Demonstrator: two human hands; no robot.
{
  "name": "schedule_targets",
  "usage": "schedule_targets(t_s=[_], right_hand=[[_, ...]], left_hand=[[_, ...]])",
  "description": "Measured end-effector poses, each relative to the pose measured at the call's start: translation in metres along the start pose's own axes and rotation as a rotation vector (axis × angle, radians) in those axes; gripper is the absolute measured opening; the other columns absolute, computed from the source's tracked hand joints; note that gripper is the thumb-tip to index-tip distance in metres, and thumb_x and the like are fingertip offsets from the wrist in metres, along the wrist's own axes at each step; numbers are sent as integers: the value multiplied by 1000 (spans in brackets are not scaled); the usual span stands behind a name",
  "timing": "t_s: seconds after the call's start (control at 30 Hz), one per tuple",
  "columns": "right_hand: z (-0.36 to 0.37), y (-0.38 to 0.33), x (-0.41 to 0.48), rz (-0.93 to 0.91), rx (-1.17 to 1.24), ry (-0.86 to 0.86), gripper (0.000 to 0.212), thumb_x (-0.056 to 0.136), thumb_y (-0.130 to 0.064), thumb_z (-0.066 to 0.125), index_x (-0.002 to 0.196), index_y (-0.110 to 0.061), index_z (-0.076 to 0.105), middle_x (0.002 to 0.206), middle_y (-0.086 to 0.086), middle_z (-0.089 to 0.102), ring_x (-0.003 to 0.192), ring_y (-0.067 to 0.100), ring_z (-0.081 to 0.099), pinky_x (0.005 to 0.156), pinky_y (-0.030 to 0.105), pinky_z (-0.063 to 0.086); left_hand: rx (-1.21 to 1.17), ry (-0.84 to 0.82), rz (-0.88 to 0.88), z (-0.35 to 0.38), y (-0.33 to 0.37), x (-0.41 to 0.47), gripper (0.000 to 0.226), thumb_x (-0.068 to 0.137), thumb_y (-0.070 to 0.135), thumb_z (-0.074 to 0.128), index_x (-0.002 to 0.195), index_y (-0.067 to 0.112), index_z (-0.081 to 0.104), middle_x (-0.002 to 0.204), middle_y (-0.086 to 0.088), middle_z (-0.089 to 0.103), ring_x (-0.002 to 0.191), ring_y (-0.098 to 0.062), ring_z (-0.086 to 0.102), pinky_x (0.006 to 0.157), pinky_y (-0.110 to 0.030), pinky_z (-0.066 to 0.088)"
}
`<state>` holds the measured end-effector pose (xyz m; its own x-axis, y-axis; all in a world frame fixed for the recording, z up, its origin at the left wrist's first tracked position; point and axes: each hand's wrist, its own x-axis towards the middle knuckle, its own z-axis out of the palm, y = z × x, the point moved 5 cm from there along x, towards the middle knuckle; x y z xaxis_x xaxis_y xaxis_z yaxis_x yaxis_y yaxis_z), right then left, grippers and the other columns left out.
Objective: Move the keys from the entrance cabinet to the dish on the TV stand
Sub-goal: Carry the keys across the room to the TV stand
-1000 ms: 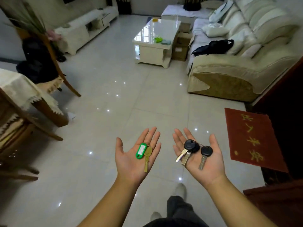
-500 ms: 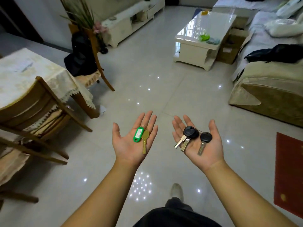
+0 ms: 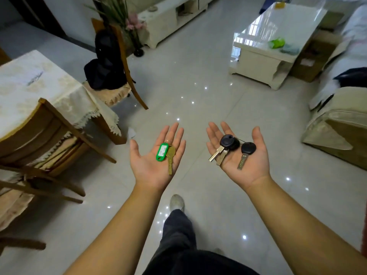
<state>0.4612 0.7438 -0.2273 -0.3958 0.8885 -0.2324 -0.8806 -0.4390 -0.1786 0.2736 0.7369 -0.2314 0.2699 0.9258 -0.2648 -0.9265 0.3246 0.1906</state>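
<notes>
My left hand point(image 3: 146, 171) is held flat, palm up, at the centre of the view, and a brass key with a green tag point(image 3: 165, 153) lies on it. To its right, my right hand point(image 3: 253, 167) is also palm up and carries a bunch of black-headed keys point(image 3: 229, 143). Both hands hover over the tiled floor. The white TV stand point(image 3: 168, 20) runs along the far wall at the top centre. A small round thing point(image 3: 152, 8) sits on its near end, too blurred to identify.
A dining table with a lace cloth point(image 3: 39, 86) and wooden chairs point(image 3: 49, 135) fill the left. One chair holds a black backpack point(image 3: 107, 62), with a potted plant point(image 3: 123, 20) behind it. A glossy coffee table point(image 3: 268, 42) and a sofa point(image 3: 341, 132) stand on the right.
The view has advanced into the room and swung left. The dining table and chairs are nearer, and the red mat has left the view. Both hands carry the keys as before.
</notes>
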Motion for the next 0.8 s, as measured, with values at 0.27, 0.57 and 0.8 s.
schedule_targets(t_s=[0.27, 0.57, 0.8], right_hand=[[45, -14, 154, -29, -20, 20, 75, 91, -62, 48, 142, -7, 45, 144, 23, 52, 133, 39, 49, 104, 57, 44], [89, -37, 286, -105, -98, 61, 76, 91, -65, 43, 142, -8, 45, 141, 23, 55, 130, 38, 53, 105, 52, 40], [87, -74, 372, -71, -64, 53, 76, 91, -63, 45, 141, -6, 46, 142, 24, 54, 130, 39, 53, 106, 54, 38]], left_hand=[[-43, -38, -14, 14, 108, 126, 95, 84, 78, 30, 143, 5, 44, 148, -17, 49, 137, -37, 44, 118, -48, 26], [-27, -38, -58, 38, 192, 235, 91, 84, 75, 36, 144, 6, 44, 148, -18, 49, 136, -37, 45, 118, -49, 25], [-3, -1, -44, 53, 213, 325, 91, 85, 75, 36, 145, 7, 42, 149, -17, 48, 137, -37, 44, 119, -47, 24]])
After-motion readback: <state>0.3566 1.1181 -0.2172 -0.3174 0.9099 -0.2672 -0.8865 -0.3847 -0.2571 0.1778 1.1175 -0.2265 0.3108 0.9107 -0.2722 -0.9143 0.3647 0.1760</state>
